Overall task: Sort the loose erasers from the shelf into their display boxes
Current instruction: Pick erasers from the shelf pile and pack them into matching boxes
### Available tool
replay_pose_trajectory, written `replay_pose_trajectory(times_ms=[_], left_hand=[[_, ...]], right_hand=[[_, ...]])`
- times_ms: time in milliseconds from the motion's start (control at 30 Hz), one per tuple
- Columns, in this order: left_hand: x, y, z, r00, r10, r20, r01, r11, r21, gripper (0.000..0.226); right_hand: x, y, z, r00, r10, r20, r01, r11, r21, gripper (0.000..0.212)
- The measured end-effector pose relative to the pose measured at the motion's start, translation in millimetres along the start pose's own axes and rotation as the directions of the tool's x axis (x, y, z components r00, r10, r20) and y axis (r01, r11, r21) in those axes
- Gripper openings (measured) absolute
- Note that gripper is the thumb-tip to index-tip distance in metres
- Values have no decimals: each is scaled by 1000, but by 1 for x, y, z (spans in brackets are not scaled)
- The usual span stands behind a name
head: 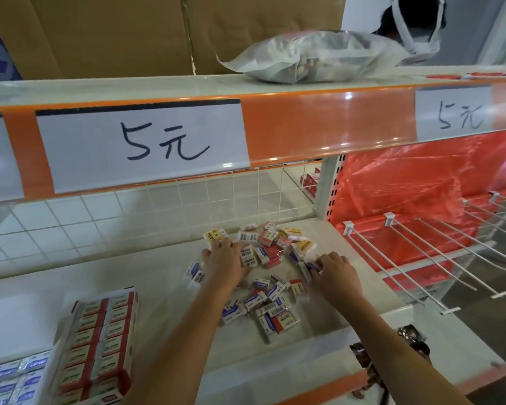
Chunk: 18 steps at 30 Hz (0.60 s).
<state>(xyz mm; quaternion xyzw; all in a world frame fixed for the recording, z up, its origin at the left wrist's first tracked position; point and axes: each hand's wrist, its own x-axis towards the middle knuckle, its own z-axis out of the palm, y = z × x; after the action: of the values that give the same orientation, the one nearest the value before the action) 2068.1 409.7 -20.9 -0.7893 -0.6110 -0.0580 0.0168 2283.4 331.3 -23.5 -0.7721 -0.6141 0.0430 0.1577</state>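
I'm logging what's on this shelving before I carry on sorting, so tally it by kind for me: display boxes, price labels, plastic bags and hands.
Display boxes: 2, the red-eraser box and the blue-eraser box
Price labels: 2, centre label and right label
Plastic bags: 2, clear bag and red bag
Hands: 2, left hand and right hand
Total: 8

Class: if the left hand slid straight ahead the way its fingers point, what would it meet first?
Probably the yellow eraser at the left hand's fingertips; it seems already touching, though depth is unclear.
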Motion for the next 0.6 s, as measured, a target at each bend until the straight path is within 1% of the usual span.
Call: replay_pose_trajectory(times_ms=[133,233,333,400,533,600], left_hand=[[-2,-3,-3,997,48,64,-49,999,20,67],[-6,-4,-6,989,68,128,-68,998,-3,66],[-11,-1,-9,984,93,152,-91,996,-22,64],[-15,0,-11,984,117,134,-117,993,-5,65],[-25,1,-14,991,128,50,-128,992,6,62],[-30,-1,-16,992,123,-10,-124,992,-22,51]], right_hand=[[-2,6,1,1000,-26,-12,26,1000,15,30],[-5,6,0,999,-50,-12,50,999,-9,31],[-9,2,-2,998,-60,-33,59,998,-35,33],[-12,0,-4,994,-90,-58,87,995,-45,33],[-18,-7,-10,981,-164,-100,160,986,-41,30],[-22,-11,-13,972,-201,-124,200,980,-23,31]])
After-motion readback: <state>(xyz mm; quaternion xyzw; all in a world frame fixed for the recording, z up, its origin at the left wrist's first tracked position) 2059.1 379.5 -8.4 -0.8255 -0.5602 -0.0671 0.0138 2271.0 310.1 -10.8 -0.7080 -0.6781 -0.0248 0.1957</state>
